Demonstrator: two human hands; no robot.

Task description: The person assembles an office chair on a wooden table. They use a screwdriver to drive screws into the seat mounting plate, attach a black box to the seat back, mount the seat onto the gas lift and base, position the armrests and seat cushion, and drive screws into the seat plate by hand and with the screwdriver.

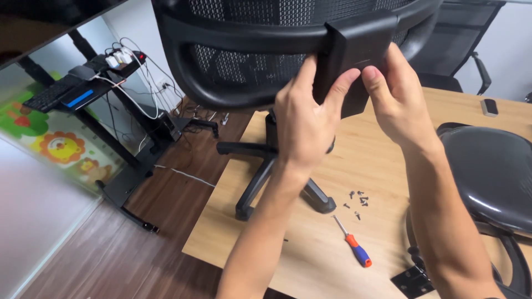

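Note:
A black mesh chair backrest point(233, 61) fills the top of the head view, held up in the air. My left hand point(307, 113) grips its black plastic bracket point(360, 44) from the left, fingers wrapped on the edge. My right hand point(396, 94) pinches the same bracket from the right. Below them on a light wooden board point(299, 243) stands the black star-shaped chair base point(266, 166). A screwdriver with an orange and blue handle point(353, 246) and several small dark screws point(357, 200) lie on the board.
A black chair seat point(487, 171) with armrest parts lies at the right. A black metal plate point(413, 279) sits near the bottom edge. A desk frame with cables and a power strip point(124, 58) stands at the left on the wood floor. Another office chair point(465, 50) is behind.

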